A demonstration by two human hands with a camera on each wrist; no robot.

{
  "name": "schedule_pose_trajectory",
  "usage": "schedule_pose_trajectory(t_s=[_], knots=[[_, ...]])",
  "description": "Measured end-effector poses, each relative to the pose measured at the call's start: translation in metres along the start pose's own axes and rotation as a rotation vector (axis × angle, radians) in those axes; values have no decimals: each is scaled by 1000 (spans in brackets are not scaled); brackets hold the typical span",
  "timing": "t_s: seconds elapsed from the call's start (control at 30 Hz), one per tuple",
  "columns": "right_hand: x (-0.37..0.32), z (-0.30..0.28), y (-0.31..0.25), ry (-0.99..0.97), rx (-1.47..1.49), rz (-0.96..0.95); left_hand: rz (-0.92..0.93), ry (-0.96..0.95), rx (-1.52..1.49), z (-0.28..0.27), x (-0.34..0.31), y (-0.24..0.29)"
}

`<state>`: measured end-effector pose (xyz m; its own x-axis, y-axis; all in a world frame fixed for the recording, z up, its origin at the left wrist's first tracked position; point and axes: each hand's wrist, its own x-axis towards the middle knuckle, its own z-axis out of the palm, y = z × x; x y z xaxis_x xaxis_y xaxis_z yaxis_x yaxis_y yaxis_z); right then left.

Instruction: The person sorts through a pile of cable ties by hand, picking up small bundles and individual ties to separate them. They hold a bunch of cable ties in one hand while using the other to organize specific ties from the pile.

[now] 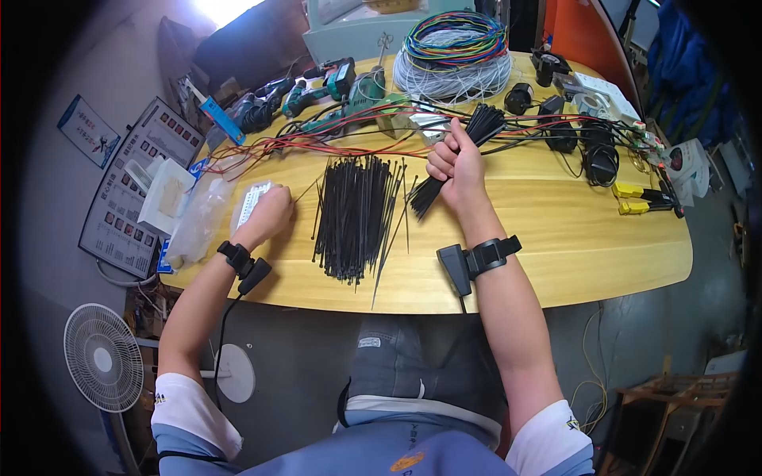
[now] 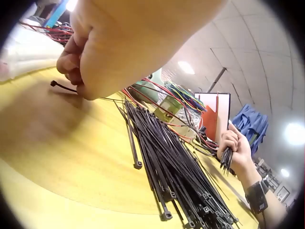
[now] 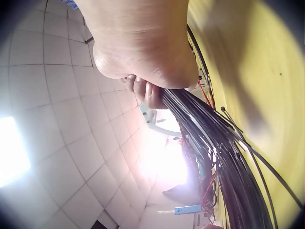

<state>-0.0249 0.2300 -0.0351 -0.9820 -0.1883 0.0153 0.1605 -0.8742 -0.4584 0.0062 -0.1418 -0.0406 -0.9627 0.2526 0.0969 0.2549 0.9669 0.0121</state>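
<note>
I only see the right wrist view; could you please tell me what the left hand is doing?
Observer: The left hand pinches one tie on the table, left of the loose pile.
Operator: Thank you. Where does the right hand grip its bundle?
Observer: The right hand grips the bundle near its middle; ends fan out above and below the fist.
Operator: What lies beyond it?
Observer: A wire coil at the table's far edge.

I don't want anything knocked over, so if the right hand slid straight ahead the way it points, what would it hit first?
Probably the red wires just beyond the right hand and its bundle of cable ties, then the wire coil; depth is unclear.
</note>
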Motion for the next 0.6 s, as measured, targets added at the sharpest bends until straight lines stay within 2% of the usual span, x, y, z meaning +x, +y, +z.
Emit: schedule_pose_trajectory(t_s=[0.13, 0.23, 0.33, 0.43, 0.53, 0.6], knots=[[-1, 2, 0, 20, -27, -5, 227, 59, 206, -17, -9, 12], [-1, -2, 0, 28, -41, -23, 85, 15, 293, -37, 0, -8], [1, 1, 0, 33, -43, -25, 63, 146, 357, -90, 5, -8], [1, 2, 1, 24, -52, -17, 177, 304, 325, -119, 19, -34], [2, -1, 3, 20, -38, -28, 101, 329, 387, -141, 32, -39], [2, -2, 3, 21, -42, -34, 198, 301, 330, -149, 32, -23]])
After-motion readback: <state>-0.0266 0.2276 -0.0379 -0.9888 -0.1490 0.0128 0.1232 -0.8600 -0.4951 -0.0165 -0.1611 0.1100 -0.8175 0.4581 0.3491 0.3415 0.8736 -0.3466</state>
